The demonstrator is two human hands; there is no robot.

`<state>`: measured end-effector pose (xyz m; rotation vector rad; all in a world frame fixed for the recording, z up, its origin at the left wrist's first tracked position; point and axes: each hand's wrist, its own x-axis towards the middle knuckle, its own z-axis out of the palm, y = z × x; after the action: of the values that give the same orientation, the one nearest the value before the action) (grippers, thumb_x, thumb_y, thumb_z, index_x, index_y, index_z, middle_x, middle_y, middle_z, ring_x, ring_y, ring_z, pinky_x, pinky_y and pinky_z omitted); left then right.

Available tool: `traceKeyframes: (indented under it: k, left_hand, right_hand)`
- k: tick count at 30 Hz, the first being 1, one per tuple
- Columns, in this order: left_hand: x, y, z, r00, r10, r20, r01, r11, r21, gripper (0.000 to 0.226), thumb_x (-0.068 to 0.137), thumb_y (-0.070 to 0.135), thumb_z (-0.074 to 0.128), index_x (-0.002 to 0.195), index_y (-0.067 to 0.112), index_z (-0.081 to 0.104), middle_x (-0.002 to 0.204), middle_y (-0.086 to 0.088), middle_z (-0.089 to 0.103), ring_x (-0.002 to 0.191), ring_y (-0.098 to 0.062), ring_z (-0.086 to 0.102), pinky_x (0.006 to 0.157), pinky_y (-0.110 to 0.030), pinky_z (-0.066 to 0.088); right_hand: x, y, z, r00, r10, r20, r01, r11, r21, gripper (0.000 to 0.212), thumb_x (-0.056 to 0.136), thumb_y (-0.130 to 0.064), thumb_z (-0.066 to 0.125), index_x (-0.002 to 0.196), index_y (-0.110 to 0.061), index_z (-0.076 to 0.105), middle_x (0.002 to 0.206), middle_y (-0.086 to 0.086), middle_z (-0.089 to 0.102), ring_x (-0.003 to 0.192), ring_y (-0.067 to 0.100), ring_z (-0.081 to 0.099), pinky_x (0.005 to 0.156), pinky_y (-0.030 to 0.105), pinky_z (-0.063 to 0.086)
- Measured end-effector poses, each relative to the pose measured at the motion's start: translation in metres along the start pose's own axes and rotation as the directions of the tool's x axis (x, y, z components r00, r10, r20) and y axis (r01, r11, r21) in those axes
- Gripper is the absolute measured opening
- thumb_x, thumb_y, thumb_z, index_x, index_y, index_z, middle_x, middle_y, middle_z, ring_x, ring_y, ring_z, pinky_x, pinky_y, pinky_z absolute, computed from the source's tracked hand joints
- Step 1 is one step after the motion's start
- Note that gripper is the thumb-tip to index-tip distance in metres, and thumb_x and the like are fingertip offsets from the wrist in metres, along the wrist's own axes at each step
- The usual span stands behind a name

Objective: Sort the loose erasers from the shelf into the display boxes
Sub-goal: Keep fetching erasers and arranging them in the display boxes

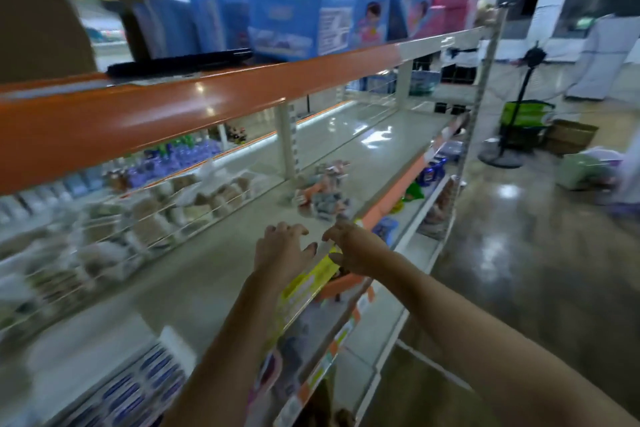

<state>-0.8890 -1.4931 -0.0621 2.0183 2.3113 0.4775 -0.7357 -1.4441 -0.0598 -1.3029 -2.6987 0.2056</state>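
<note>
Holding blue-labelled erasers point(145, 381) (blurred), a white display box point(173, 340) sits on the shelf point(214, 263).

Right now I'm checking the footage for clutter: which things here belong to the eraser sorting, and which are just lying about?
Belongs to the job:
- pile of loose erasers on the shelf
- display box of blue-labelled erasers, near corner
- left hand, right hand, both reaching, holding nothing

Just about:
- blue boxes on the top shelf
- standing fan
- cardboard box on the floor
</note>
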Motion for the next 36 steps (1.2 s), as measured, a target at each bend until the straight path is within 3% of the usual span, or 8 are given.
traceKeyframes:
  k: [6, 10, 13, 16, 21, 29, 32, 36]
  left_hand:
    - [0.070, 0.031, 0.048, 0.996, -0.018, 0.089, 0.018, 1.000, 0.003, 0.042, 0.088, 0.045, 0.054, 0.126, 0.027, 0.054, 0.129, -0.003, 0.052, 0.120, -0.027, 0.045, 0.096, -0.037, 0.042]
    - [0.116, 0.033, 0.073, 0.997, -0.046, 0.057, 0.048, 0.998, -0.032, 0.034, 0.090, 0.043, 0.052, 0.118, 0.027, 0.056, 0.119, -0.004, 0.060, 0.109, -0.027, 0.055, 0.087, -0.036, 0.048]
    - [0.155, 0.027, 0.083, 0.996, -0.083, 0.043, 0.085, 0.996, -0.035, 0.037, 0.092, 0.037, 0.052, 0.127, 0.026, 0.050, 0.128, -0.004, 0.052, 0.116, -0.025, 0.050, 0.091, -0.037, 0.046]
    - [0.185, 0.015, 0.091, 0.993, -0.089, 0.073, 0.090, 0.996, 0.001, 0.041, 0.092, 0.023, 0.051, 0.133, 0.023, 0.047, 0.136, -0.006, 0.046, 0.124, -0.026, 0.044, 0.098, -0.037, 0.042]
    - [0.211, 0.000, 0.092, 0.971, -0.087, 0.224, 0.103, 0.993, -0.058, 0.044, 0.089, 0.018, 0.057, 0.133, 0.020, 0.051, 0.140, -0.005, 0.045, 0.126, -0.023, 0.044, 0.103, -0.037, 0.039]
    - [0.210, 0.012, 0.086, 0.988, -0.065, 0.141, 0.052, 0.994, 0.094, 0.029, 0.085, 0.023, 0.061, 0.113, 0.025, 0.056, 0.127, 0.006, 0.045, 0.116, -0.016, 0.043, 0.083, -0.023, 0.038]
    - [0.210, 0.020, 0.086, 0.987, -0.117, 0.106, 0.110, 0.991, 0.073, 0.028, 0.080, 0.039, 0.064, 0.104, 0.026, 0.057, 0.114, 0.009, 0.049, 0.101, -0.010, 0.044, 0.070, -0.021, 0.030]
    - [0.205, 0.030, 0.095, 0.972, -0.226, 0.065, 0.230, 0.971, -0.067, 0.046, 0.071, 0.060, 0.069, 0.104, 0.030, 0.057, 0.098, 0.015, 0.048, 0.092, -0.005, 0.045, 0.072, -0.018, 0.036]
  right_hand:
    - [0.043, 0.081, 0.011, 0.994, 0.076, 0.077, -0.080, 0.996, 0.047, 0.047, 0.090, -0.023, 0.052, 0.136, -0.018, 0.042, 0.135, 0.011, 0.041, 0.122, 0.030, 0.045, 0.090, 0.039, 0.045]
    - [0.089, 0.117, 0.021, 0.991, 0.110, 0.075, -0.115, 0.991, 0.073, 0.042, 0.090, -0.021, 0.052, 0.131, -0.015, 0.046, 0.130, 0.010, 0.045, 0.120, 0.029, 0.047, 0.090, 0.037, 0.043]
    - [0.129, 0.137, 0.027, 0.994, 0.091, 0.051, -0.096, 0.991, 0.091, 0.039, 0.086, -0.009, 0.047, 0.125, -0.015, 0.048, 0.125, 0.011, 0.047, 0.116, 0.030, 0.048, 0.087, 0.037, 0.042]
    - [0.166, 0.152, 0.031, 0.998, 0.028, 0.048, -0.033, 0.994, 0.108, 0.044, 0.082, 0.004, 0.043, 0.121, -0.014, 0.051, 0.117, 0.011, 0.047, 0.109, 0.031, 0.051, 0.084, 0.039, 0.046]
    - [0.207, 0.172, 0.035, 0.987, -0.153, 0.041, 0.148, 0.984, 0.094, 0.046, 0.087, 0.000, 0.046, 0.129, -0.020, 0.051, 0.120, 0.010, 0.048, 0.108, 0.027, 0.050, 0.086, 0.037, 0.046]
    - [0.230, 0.198, 0.030, 0.928, -0.372, 0.004, 0.367, 0.919, 0.143, 0.035, 0.091, -0.017, 0.051, 0.126, -0.020, 0.052, 0.125, 0.002, 0.051, 0.112, 0.018, 0.048, 0.091, 0.032, 0.047]
    - [0.239, 0.205, 0.028, 0.904, -0.427, 0.025, 0.412, 0.886, 0.213, 0.029, 0.089, -0.020, 0.054, 0.118, -0.019, 0.056, 0.119, 0.001, 0.056, 0.109, 0.017, 0.051, 0.090, 0.032, 0.047]
    - [0.249, 0.213, 0.028, 0.861, -0.508, -0.026, 0.477, 0.790, 0.385, 0.023, 0.087, -0.018, 0.057, 0.110, -0.018, 0.058, 0.112, 0.000, 0.057, 0.101, 0.015, 0.054, 0.086, 0.029, 0.047]
